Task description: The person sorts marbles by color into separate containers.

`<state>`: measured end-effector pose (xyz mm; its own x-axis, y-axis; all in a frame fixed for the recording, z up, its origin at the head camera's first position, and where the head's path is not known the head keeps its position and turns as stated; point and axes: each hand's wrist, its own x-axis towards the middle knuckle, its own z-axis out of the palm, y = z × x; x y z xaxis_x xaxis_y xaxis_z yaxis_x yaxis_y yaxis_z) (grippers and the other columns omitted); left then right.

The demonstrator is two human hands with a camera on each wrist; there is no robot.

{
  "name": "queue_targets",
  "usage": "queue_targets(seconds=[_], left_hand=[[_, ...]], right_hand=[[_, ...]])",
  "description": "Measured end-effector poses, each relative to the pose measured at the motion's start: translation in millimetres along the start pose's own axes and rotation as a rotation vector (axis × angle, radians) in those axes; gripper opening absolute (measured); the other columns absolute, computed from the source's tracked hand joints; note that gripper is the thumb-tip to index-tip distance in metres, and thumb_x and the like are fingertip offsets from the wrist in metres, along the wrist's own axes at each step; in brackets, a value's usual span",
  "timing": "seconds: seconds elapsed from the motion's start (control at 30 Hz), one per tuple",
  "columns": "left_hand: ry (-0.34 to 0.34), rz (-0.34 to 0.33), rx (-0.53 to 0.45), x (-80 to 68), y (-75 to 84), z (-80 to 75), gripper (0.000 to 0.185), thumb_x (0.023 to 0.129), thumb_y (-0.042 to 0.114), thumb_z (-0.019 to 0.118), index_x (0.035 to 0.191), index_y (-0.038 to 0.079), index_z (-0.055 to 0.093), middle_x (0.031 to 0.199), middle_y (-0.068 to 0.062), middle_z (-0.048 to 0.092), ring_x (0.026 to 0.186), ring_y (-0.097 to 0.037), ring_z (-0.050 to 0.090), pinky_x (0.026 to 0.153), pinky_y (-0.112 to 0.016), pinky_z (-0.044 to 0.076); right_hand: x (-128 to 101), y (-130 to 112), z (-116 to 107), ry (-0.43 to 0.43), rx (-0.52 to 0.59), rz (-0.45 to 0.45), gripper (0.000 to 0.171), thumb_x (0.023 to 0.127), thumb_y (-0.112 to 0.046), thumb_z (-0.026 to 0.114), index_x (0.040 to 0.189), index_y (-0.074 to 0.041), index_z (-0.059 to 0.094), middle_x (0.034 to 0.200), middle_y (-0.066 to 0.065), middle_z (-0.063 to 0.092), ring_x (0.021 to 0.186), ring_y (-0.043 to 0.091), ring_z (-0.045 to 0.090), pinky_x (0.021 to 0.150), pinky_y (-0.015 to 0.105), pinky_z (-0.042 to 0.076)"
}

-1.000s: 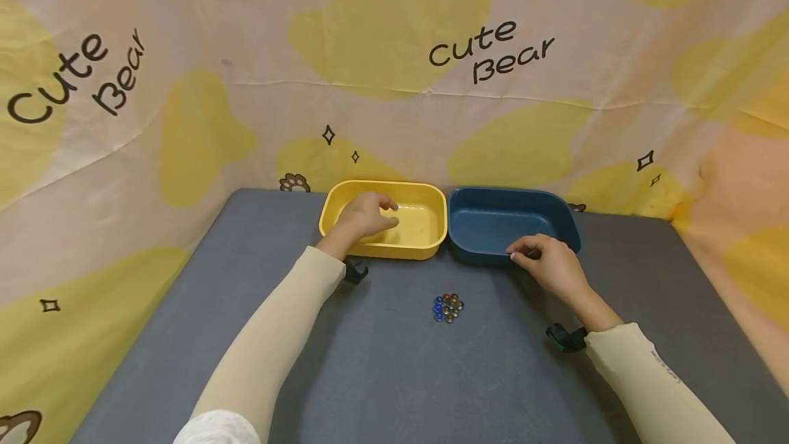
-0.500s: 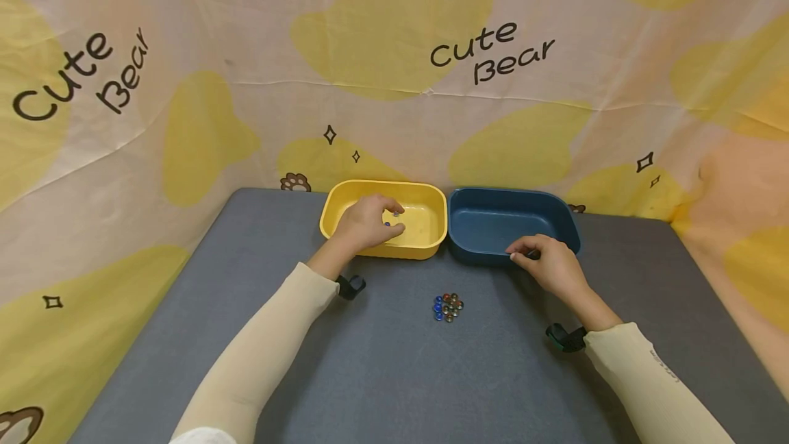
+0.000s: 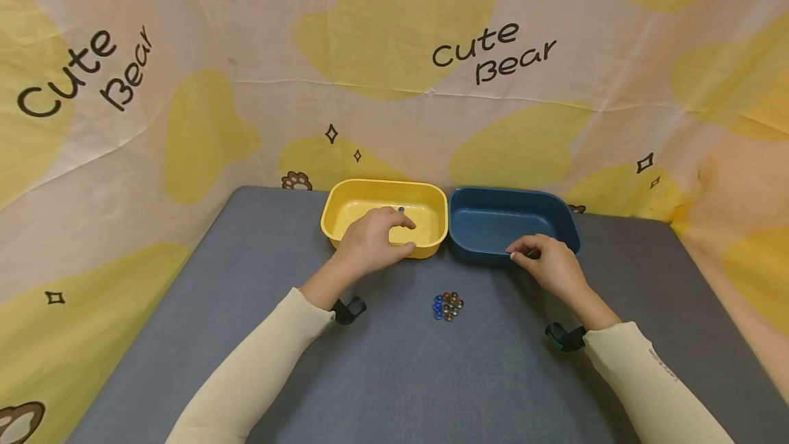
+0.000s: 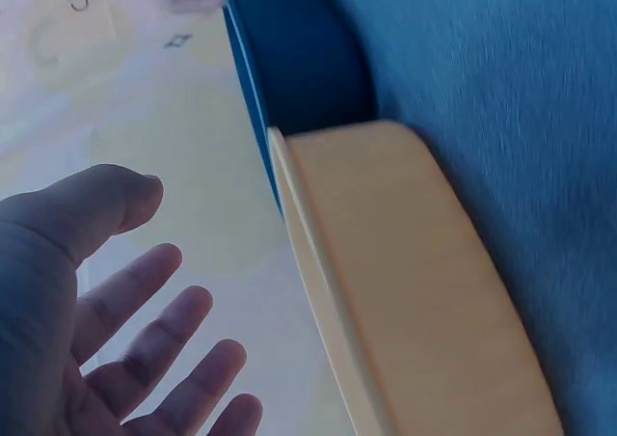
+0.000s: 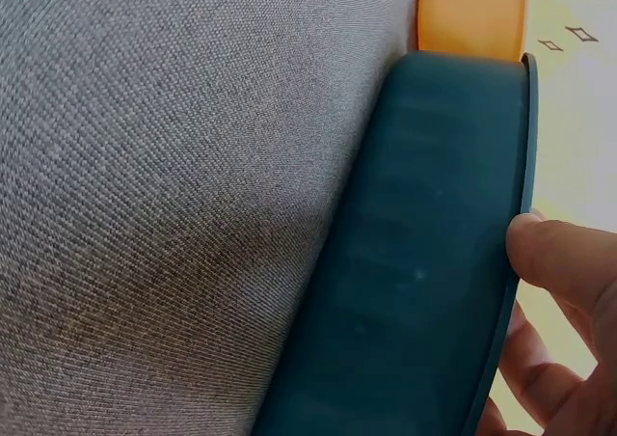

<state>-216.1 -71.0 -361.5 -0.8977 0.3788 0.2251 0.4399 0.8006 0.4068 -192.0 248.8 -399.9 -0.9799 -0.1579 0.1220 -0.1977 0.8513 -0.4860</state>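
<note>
The left hand fills the lower left of the left wrist view, palm toward the camera, its fingers spread, loosely extended and holding nothing. Just beside it runs the rounded outer wall of a yellow plastic tub, seen from the side, its thin rim facing the hand with a gap between them. Beyond the yellow tub, touching or nearly touching its end, stands a dark blue plastic tub. Both sit on a grey woven table cover. Behind the hand hangs a pale printed backdrop with yellow patches and a small star mark.
</note>
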Motion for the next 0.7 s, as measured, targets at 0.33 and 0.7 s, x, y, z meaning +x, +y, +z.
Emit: queue_targets(seconds=[0.33,0.7], left_hand=[[0.017,0.082,-0.097,-26.0,17.3,11.3,0.024,0.071,0.041,0.065,0.093,0.029,0.064,0.095,0.012,0.060,0.090,-0.008,0.054,0.076,-0.026,0.044],[-0.105,0.126,-0.078,-48.3,29.0,37.4,0.020,0.072,0.044,0.064,0.087,0.031,0.065,0.090,0.012,0.057,0.085,-0.010,0.053,0.064,-0.024,0.043]], right_hand=[[-1,1,1,0.018,0.005,-0.015,0.011,0.082,-0.028,0.059,0.090,-0.023,0.066,0.094,0.000,0.060,0.072,0.015,0.055,0.057,0.028,0.040],[0,3,1,0.026,-0.008,-0.020,0.011,0.082,-0.026,0.059,0.090,-0.023,0.066,0.092,-0.001,0.060,0.071,0.014,0.055,0.056,0.027,0.040]])
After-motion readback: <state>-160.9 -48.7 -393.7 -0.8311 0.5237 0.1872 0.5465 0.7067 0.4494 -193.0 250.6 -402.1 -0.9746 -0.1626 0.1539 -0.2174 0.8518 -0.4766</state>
